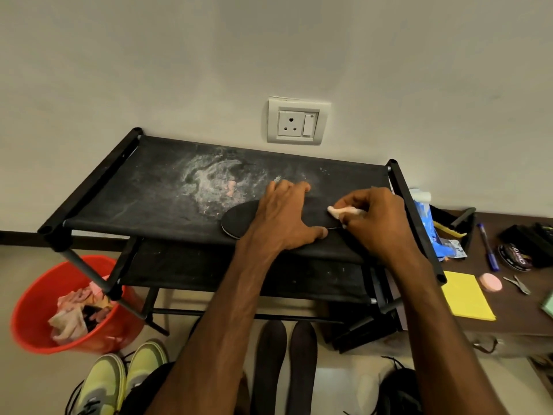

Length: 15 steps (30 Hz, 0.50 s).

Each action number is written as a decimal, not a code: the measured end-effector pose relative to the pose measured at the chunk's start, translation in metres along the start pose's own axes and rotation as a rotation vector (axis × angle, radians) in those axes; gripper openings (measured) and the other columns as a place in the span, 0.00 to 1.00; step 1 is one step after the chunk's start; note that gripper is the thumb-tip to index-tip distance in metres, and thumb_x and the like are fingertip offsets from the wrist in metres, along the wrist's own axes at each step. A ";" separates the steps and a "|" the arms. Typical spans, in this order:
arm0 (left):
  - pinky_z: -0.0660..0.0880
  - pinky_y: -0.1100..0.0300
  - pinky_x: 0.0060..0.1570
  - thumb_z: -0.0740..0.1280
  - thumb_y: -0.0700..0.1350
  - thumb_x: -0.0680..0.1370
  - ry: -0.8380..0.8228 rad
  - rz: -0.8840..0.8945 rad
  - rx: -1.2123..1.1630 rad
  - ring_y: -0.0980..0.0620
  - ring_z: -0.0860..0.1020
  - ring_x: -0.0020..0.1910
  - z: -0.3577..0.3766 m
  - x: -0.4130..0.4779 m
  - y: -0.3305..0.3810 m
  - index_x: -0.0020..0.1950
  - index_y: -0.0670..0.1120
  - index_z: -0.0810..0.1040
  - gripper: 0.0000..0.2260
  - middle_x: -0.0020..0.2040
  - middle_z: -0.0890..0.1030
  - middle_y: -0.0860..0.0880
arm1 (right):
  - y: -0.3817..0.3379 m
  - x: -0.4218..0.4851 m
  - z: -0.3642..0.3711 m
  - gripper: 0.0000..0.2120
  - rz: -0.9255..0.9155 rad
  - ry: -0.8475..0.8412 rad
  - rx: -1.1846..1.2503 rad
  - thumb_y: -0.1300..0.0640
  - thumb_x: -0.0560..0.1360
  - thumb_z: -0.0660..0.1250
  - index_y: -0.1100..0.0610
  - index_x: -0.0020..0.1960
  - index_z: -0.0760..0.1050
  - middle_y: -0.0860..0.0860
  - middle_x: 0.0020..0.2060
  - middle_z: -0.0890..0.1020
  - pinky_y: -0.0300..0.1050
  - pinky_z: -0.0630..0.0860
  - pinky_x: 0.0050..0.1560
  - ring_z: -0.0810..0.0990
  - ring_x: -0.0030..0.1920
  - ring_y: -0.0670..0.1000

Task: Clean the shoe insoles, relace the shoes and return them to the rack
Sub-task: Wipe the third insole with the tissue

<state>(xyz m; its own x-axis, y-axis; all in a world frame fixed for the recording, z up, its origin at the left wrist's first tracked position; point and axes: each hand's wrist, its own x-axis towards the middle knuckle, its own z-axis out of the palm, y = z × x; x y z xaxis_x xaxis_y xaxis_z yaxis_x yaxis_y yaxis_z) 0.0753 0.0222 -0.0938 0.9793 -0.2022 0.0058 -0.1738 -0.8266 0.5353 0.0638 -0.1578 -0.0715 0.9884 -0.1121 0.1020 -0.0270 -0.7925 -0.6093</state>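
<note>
Floor, 7 o'clock of view: pair of lime shoes [101, 381], toes toward 12. At 6: two dark floor insoles [270, 351] side by side, long axes 6-to-12. Red bucket [33, 310] at 8, crumpled rags inside.

Shoe rack [149, 199] next out, top shelf dusted with white powder. Working insole [239, 218] lies flat on the top shelf, near the front edge, right of middle. Long axis about 9-to-3, right end dipping toward 4. Visible rounded end points to 9; other end hidden under the hands, heel or toe can't tell.

Left hand [281, 217] palm down on the working insole, fingers straight and spread, thumb out toward 3, pressing it flat. Right hand [378, 223] at the 3 end, fingers curled, pinching a small pale wipe [339, 211]; wipe-to-insole contact unclear.

Counter [514, 295] at 3: yellow pad [466, 298], pen [487, 247]. Wall socket [296, 121] at 12.
</note>
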 end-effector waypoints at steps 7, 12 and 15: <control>0.65 0.47 0.71 0.79 0.68 0.61 -0.080 -0.149 -0.079 0.46 0.62 0.71 -0.043 -0.032 -0.036 0.71 0.57 0.73 0.41 0.66 0.70 0.49 | -0.003 0.003 0.010 0.08 0.021 0.093 -0.027 0.59 0.74 0.75 0.50 0.50 0.88 0.50 0.48 0.88 0.43 0.79 0.54 0.84 0.50 0.50; 0.61 0.43 0.74 0.78 0.71 0.58 -0.012 -0.119 -0.048 0.44 0.64 0.72 -0.033 -0.034 -0.036 0.71 0.58 0.75 0.43 0.67 0.73 0.49 | -0.002 0.017 0.018 0.08 0.073 0.165 -0.050 0.59 0.76 0.73 0.53 0.54 0.87 0.54 0.50 0.87 0.43 0.80 0.53 0.85 0.50 0.52; 0.59 0.45 0.75 0.78 0.71 0.58 0.008 -0.115 -0.056 0.43 0.63 0.73 -0.029 -0.032 -0.040 0.71 0.59 0.75 0.44 0.68 0.72 0.48 | -0.015 0.015 0.031 0.11 0.044 0.124 -0.147 0.65 0.75 0.70 0.54 0.54 0.86 0.56 0.52 0.86 0.47 0.80 0.56 0.84 0.51 0.57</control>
<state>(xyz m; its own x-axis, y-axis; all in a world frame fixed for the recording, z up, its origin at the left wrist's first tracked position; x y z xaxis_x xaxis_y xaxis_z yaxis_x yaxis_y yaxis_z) 0.0542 0.0770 -0.0912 0.9934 -0.1030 -0.0514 -0.0543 -0.8132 0.5794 0.0833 -0.1293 -0.0851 0.9600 -0.2147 0.1796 -0.1004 -0.8630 -0.4952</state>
